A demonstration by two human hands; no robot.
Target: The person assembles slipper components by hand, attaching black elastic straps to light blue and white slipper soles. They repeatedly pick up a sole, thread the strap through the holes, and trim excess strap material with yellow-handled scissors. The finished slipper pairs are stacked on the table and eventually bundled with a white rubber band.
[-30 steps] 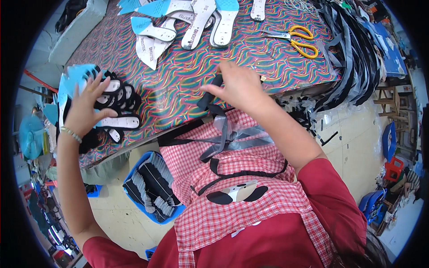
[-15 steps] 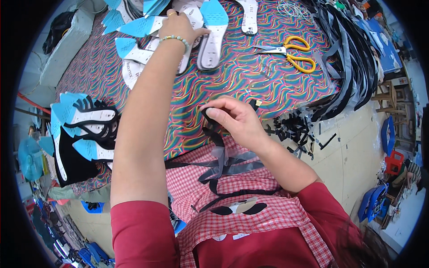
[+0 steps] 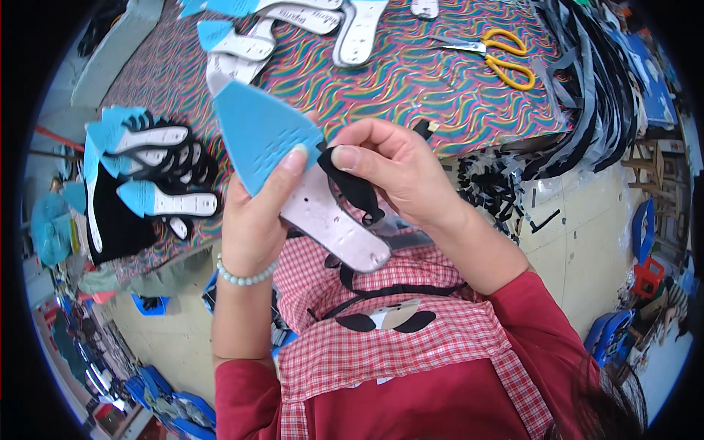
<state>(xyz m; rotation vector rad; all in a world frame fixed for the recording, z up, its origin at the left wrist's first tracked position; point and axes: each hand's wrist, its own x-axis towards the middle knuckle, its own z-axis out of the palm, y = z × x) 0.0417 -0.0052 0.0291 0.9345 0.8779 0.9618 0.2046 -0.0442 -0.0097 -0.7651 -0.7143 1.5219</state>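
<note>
Head view: I have the shoe insole (image 3: 315,202) up in front of me, its pointed blue end toward 11 o'clock and its white heel toward 4; I take it as the centre of the clock

Left hand (image 3: 253,216): closed around the insole, thumb pressed flat on the blue part, one fingertip peeping past the far edge; the other fingers are hidden underneath

Right hand (image 3: 403,172): thumb and forefinger pinched together on a black strip (image 3: 353,187), with no gap that I can see between them

Black strip: at the insole's 2 o'clock edge, near where blue meets white, its loose part hanging toward 5; I cannot tell whether it is fastened there

Insole pile (image 3: 158,143): at 9 o'clock on the patterned tabletop (image 3: 396,88), blue tips and black edging overlapping

More insoles (image 3: 359,33): at 12 o'clock, some overlapping

Scissors (image 3: 480,48): at 2 o'clock, yellow handles spread, blades toward 9

Strip bundle (image 3: 601,88): between 2 and 3 o'clock, draped over the table edge

Black scraps (image 3: 495,194): at 3 o'clock, scattered below the table

Checked apron (image 3: 389,356): at 5 o'clock, across my front
</note>
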